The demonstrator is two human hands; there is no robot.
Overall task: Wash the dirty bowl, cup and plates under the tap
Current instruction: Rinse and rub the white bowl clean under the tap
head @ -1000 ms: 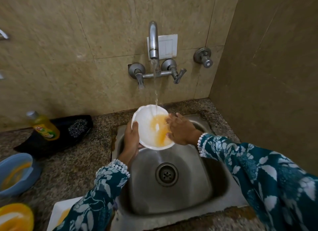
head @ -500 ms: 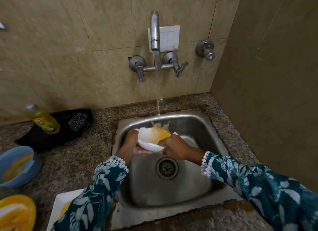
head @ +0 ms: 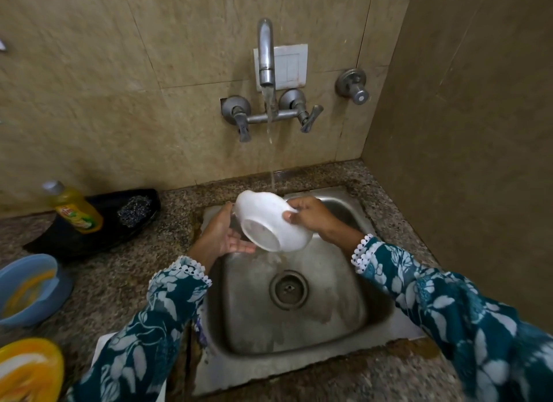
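Now the white bowl is turned over, its base facing up, where half a second ago it sat upright holding orange water; that dirty water has been tipped into the sink, so the rinse is well along. It hangs over the sink's back edge, under the running tap. Right hand pinches the rim; left hand lies open beside and beneath it, probably touching. The outside looks clean white; the inside is hidden. Other soiled dishes wait at the worktop's left edge.
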